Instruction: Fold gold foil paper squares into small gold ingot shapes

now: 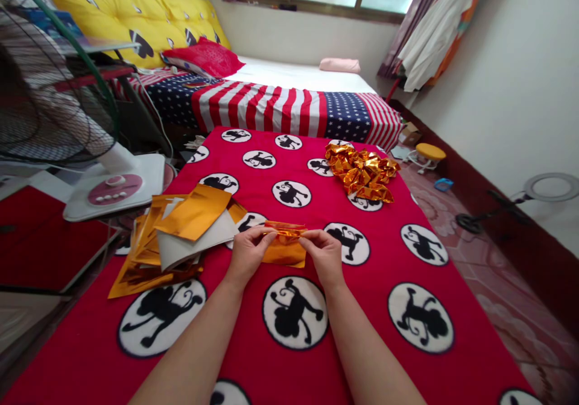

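A sheet of shiny gold foil paper (284,254) lies in front of me, its far part bent into a crease or fold. My left hand (248,249) pinches the folded part at its left end, thumb against fingers. At the right end, my right hand (323,251) pinches the same fold. Just left of my hands is a loose stack of gold foil sheets (194,212), with a pale sheet (181,245) showing among them. Farther off to the right sits a heap of folded, crumpled-looking gold foil pieces (362,170).
A red cloth with monkey figures (371,345) covers the surface under my hands. On the left stands a white fan (122,176). A bed (271,106) is beyond the far edge. At right on the floor are a yellow stool (430,152) and a ring light (549,187).
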`<state>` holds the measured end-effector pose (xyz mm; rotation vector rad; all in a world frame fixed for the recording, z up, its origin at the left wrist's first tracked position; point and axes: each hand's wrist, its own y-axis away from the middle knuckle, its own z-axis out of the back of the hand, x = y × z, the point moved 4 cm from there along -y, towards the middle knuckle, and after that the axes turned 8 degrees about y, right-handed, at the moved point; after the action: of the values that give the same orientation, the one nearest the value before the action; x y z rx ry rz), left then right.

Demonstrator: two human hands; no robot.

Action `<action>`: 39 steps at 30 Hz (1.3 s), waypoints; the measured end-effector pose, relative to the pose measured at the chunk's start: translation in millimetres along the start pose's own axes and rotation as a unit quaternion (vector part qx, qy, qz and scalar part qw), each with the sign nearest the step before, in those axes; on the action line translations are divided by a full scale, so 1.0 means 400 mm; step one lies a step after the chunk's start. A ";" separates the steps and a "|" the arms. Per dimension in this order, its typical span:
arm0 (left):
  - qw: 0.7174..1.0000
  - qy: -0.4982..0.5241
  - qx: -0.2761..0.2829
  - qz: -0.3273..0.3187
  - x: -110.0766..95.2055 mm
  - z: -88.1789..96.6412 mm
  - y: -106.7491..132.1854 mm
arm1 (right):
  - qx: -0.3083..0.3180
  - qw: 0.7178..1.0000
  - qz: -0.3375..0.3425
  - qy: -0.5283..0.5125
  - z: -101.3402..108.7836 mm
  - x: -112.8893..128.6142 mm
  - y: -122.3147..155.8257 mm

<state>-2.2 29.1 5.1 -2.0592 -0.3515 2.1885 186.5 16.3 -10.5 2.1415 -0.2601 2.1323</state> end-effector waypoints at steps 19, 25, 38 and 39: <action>0.997 0.070 0.009 0.044 0.032 -0.003 -0.001 | -0.025 0.999 0.040 0.022 0.010 0.012 0.002; 0.997 0.067 0.006 0.039 0.039 -0.002 -0.004 | 0.016 0.999 0.027 -0.007 0.002 0.016 0.006; 0.994 0.093 0.007 0.059 0.052 -0.001 -0.005 | 0.019 0.999 0.040 -0.016 -0.003 0.026 0.010; 0.994 0.096 0.007 0.060 0.051 -0.001 -0.006 | 0.017 0.999 0.037 -0.009 -0.003 0.023 0.010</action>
<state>-3.3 36.3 -14.2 -2.3154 -0.1965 2.0234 184.6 12.1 -1.3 2.2047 -0.3115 2.1731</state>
